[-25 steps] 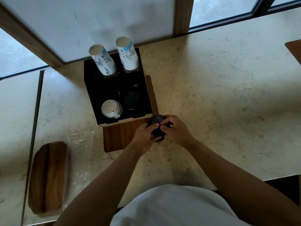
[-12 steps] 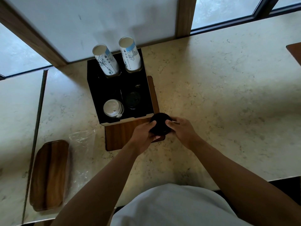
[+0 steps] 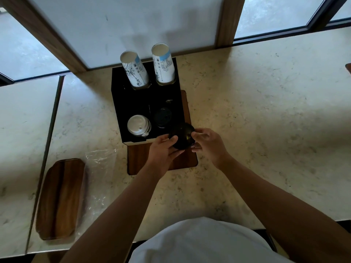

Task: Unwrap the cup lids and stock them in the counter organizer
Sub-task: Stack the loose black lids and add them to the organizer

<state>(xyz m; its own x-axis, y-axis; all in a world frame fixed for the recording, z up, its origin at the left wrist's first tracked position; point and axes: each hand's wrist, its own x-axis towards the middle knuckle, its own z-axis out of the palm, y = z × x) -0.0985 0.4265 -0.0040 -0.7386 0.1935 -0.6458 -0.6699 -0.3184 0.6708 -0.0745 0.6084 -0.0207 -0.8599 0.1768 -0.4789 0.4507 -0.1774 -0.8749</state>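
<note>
Right now the fingers of the left hand [image 3: 163, 149] are curled onto the near-left edge of a stack of black lids [image 3: 182, 136], thumb on top, while the right hand [image 3: 207, 144] has its fingertips spread along the stack's right side, so the stack is pinched between both hands. It hangs just above the front right corner of the black counter organizer [image 3: 133, 99], partly over the organizer's rim and partly over the wooden board [image 3: 182, 162] beneath it. Whether any wrap is left on this stack is too dark to tell; it looks bare. Just beyond it, the front right compartment already holds dark lids [image 3: 163, 117] sitting low, and the front left compartment holds a stack of white lids [image 3: 138, 125] with a sip tab showing. At the back, two stacks of printed paper cups [image 3: 134, 73] stand tilted in their holes. On the stone counter [image 3: 266, 111] to the left lies a crumpled clear plastic wrapper [image 3: 98, 158], beside a second wooden tray [image 3: 60, 198]. By my reading the task is well along: the white lids are stocked, some black ones too, and a wrapper is already shed. What seems left is lowering this stack onto the dark lids, then clearing the plastic.
</note>
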